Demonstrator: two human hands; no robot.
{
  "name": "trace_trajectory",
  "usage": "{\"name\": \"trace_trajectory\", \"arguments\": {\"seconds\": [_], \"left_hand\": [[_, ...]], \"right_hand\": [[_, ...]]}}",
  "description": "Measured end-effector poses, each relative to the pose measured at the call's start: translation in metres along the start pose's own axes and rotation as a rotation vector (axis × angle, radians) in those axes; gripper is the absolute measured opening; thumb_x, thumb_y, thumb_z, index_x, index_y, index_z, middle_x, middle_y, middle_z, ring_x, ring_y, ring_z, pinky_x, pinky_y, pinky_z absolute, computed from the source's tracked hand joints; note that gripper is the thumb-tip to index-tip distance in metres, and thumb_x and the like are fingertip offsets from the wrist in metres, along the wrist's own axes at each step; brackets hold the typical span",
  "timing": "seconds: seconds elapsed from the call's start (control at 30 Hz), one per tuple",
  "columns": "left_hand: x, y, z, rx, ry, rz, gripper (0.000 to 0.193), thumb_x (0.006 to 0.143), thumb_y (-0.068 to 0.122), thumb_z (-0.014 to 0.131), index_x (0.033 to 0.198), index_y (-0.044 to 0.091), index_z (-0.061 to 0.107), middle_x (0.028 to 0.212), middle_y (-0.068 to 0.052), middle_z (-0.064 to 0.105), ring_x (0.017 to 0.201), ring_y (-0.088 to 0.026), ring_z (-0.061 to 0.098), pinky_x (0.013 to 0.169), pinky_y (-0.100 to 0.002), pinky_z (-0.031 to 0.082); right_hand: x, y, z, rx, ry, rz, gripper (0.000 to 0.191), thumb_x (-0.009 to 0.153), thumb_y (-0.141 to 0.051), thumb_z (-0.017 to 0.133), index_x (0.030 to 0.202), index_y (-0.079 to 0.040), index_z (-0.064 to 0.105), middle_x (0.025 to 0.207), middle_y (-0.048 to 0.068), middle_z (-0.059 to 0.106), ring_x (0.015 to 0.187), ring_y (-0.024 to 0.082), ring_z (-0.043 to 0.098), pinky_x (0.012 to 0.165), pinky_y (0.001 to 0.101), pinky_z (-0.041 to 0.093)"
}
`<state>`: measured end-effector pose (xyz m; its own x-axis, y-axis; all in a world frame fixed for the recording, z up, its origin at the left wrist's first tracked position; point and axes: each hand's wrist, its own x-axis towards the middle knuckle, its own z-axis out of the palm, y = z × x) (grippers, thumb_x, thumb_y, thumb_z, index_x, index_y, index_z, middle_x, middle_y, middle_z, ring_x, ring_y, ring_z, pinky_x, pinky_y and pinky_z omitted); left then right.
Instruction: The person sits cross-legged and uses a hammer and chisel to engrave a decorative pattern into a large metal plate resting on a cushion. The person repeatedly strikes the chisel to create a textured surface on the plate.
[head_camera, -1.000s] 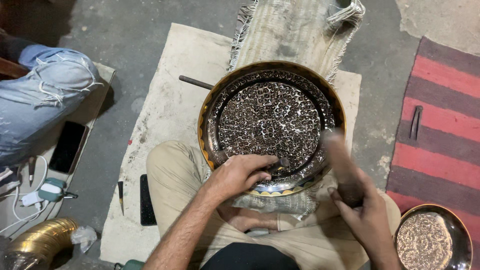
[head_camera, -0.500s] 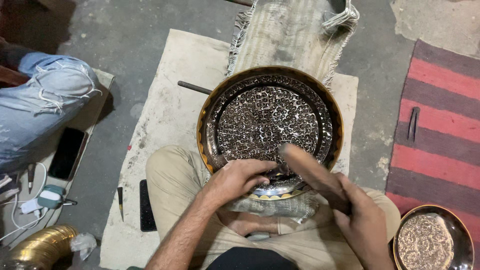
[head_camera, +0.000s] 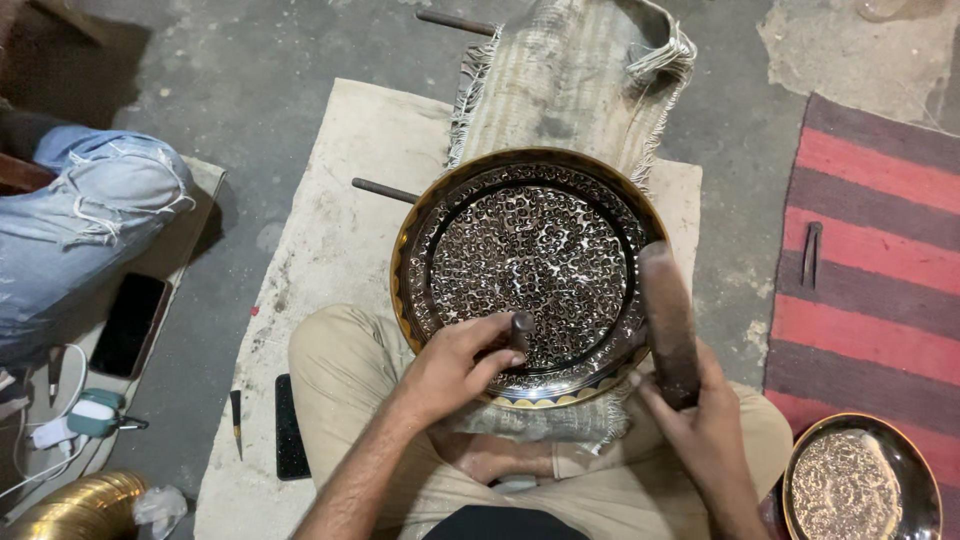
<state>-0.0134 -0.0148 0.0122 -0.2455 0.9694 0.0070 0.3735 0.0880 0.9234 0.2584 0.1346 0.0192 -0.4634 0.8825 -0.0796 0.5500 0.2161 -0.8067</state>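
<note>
On the concrete floor (head_camera: 250, 90), a pale cloth mat (head_camera: 330, 210) lies under the seated person, whose crossed legs in tan trousers fill the lower middle of the view. A red striped rug (head_camera: 870, 270) covers the floor at the right edge, and a fringed woven cloth (head_camera: 570, 90) extends away from the person beyond the mat. A large round engraved metal tray (head_camera: 530, 270), dark with a dense pale pattern and a gold rim, rests tilted on the person's lap over a folded cloth. At left, another person's knee in torn blue jeans (head_camera: 90, 220) enters the view beside a dark phone (head_camera: 130, 325). A smaller engraved dish (head_camera: 860, 485) sits at lower right, next to the rug.

The right hand (head_camera: 700, 420) is clamped around the lower end of a thick, dark wooden mallet (head_camera: 668, 320), which stands raised over the tray's right rim. The left hand (head_camera: 455, 365) is closed on a short chisel (head_camera: 520, 335), pinched in the fingers, its tip set on the tray's lower inner band. The two hands are apart, one at each side of the tray's near edge. A thin metal rod (head_camera: 385, 190) lies on the mat, and a pair of tweezers (head_camera: 810, 255) lies on the rug.
</note>
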Motion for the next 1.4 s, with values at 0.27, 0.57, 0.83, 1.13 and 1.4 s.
{"name": "trace_trajectory", "arguments": {"seconds": [0.27, 0.57, 0.83, 1.13, 1.4], "left_hand": [[0.012, 0.01, 0.011, 0.024, -0.17, -0.1, 0.052, 0.09, 0.029, 0.073, 0.137, 0.01, 0.059, 0.114, -0.013, 0.075, 0.102, -0.026, 0.077, 0.091, -0.038, 0.06], [0.016, -0.005, 0.014, 0.064, -0.193, -0.018, 0.052, 0.088, 0.029, 0.075, 0.136, 0.014, 0.063, 0.115, -0.012, 0.076, 0.103, -0.025, 0.076, 0.091, -0.039, 0.06], [0.017, -0.009, 0.016, 0.079, -0.15, 0.062, 0.051, 0.089, 0.027, 0.075, 0.135, 0.011, 0.062, 0.114, -0.014, 0.076, 0.102, -0.027, 0.076, 0.091, -0.039, 0.06], [0.016, -0.009, 0.017, 0.078, -0.141, 0.081, 0.047, 0.09, 0.024, 0.074, 0.134, 0.01, 0.064, 0.112, -0.015, 0.076, 0.101, -0.029, 0.075, 0.09, -0.039, 0.059], [0.019, -0.012, 0.023, 0.222, -0.284, -0.114, 0.042, 0.092, 0.033, 0.071, 0.13, 0.016, 0.068, 0.112, -0.008, 0.078, 0.099, -0.021, 0.076, 0.096, -0.038, 0.058]], "right_hand": [[-0.014, 0.015, 0.028, 0.015, -0.027, 0.01, 0.065, 0.079, -0.012, 0.081, 0.137, -0.002, 0.053, 0.098, 0.008, 0.074, 0.089, 0.013, 0.07, 0.079, 0.0297, 0.057], [-0.031, 0.018, -0.008, -0.024, -0.032, -0.029, 0.079, 0.074, -0.01, 0.084, 0.144, -0.002, 0.048, 0.088, 0.004, 0.068, 0.08, 0.012, 0.066, 0.074, 0.0283, 0.053], [-0.014, 0.02, -0.022, 0.219, -0.018, -0.16, 0.08, 0.081, -0.017, 0.088, 0.148, -0.002, 0.045, 0.099, 0.013, 0.067, 0.092, 0.019, 0.067, 0.081, 0.0331, 0.054], [0.004, 0.002, -0.022, -0.339, -0.12, -0.071, 0.06, 0.075, -0.02, 0.087, 0.127, -0.009, 0.058, 0.095, 0.017, 0.07, 0.084, 0.032, 0.072, 0.075, 0.0417, 0.056], [0.004, 0.001, -0.02, -0.694, -0.235, -0.104, 0.07, 0.078, -0.03, 0.092, 0.14, -0.021, 0.061, 0.096, 0.016, 0.075, 0.086, 0.035, 0.072, 0.074, 0.0435, 0.056]]}}
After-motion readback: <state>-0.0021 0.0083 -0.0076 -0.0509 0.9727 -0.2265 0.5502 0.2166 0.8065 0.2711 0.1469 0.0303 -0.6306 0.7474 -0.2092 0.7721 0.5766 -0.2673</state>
